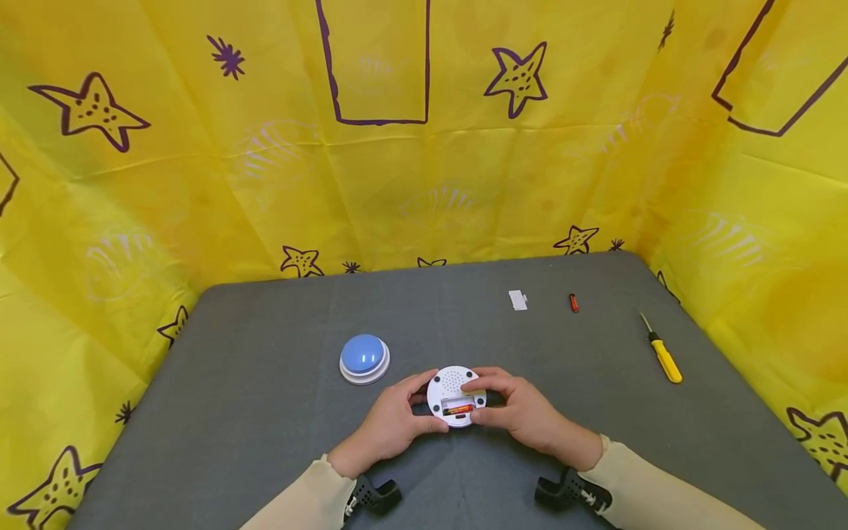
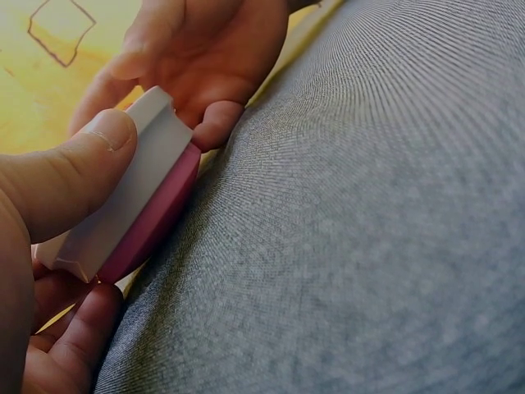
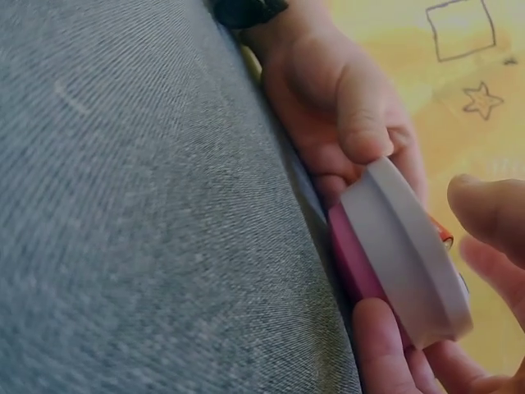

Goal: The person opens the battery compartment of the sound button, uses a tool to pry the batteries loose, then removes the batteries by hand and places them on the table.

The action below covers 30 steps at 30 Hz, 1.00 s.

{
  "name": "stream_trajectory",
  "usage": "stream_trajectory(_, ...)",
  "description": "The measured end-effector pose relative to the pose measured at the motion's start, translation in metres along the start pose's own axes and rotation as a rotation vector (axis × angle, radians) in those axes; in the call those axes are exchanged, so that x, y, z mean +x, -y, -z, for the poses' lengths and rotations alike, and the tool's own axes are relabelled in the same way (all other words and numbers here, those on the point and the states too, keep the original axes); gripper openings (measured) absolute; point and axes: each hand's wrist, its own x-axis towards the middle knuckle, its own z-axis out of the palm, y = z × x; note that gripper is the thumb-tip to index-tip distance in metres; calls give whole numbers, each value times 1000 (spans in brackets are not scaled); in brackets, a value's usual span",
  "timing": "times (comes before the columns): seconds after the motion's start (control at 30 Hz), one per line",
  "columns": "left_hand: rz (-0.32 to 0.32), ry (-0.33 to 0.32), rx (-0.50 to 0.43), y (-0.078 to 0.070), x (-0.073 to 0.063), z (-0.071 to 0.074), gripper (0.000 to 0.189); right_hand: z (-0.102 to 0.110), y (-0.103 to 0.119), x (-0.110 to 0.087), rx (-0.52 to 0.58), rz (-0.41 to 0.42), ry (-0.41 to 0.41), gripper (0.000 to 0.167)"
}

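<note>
A round buzzer button point(image 1: 453, 379) with a white base and a pink dome point(image 2: 156, 217) is held upside down, its perforated underside facing up. The battery compartment in it lies uncovered, and a red battery point(image 1: 458, 409) shows there; one end sticks up past the base in the right wrist view. My left hand point(image 1: 394, 419) grips the rim from the left, thumb at the near edge. My right hand point(image 1: 530, 416) holds the other side, lower fingers curled under the rim point(image 3: 402, 254). Its index finger reaches over the underside, and its thumb is beside the battery's end.
A second buzzer button point(image 1: 363, 355) with a blue dome stands upright to the left. Towards the back right lie a small white battery cover point(image 1: 518, 299) and a loose red battery point(image 1: 573, 302). A yellow-handled screwdriver point(image 1: 665, 361) lies far right. Yellow patterned cloth point(image 1: 397, 184) surrounds the grey table point(image 1: 265, 442).
</note>
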Motion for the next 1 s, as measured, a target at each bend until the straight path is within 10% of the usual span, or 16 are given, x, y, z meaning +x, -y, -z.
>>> stream_trajectory(1.0, -10, 2, 8, 1, 1, 0, 85, -7, 0, 0, -91, 54, -19, 17)
